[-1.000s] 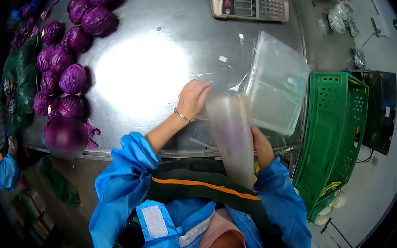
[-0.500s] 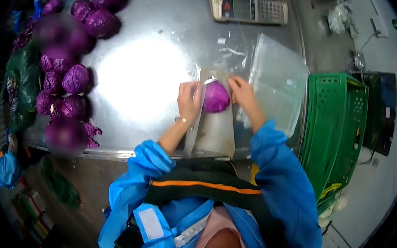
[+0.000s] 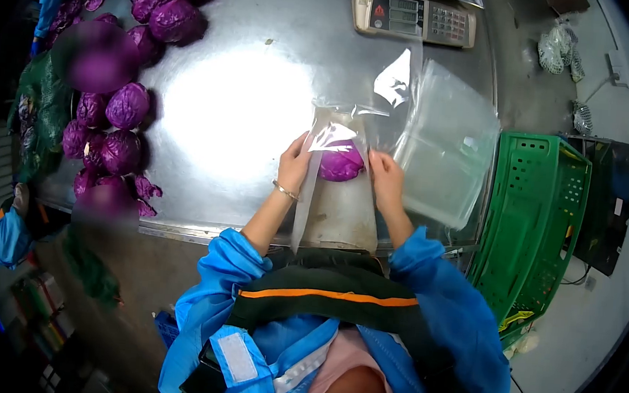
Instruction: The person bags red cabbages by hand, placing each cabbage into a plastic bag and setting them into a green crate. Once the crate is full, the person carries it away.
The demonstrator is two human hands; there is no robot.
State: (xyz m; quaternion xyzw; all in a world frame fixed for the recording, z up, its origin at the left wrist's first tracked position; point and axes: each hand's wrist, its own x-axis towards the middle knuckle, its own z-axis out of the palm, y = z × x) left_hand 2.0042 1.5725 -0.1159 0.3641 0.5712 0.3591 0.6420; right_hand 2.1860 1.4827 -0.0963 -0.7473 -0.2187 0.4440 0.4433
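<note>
On table, clear bag, lengthwise toward scale

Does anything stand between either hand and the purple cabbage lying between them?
Yes. Clear film covers the far part of the cabbage and runs down between it and the left hand. At the right hand, I can't tell whether film intervenes.

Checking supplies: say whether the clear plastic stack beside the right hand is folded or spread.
Spread: the clear plastic stack lies flat on the metal table, its broad, four-sided outline showing.
</note>
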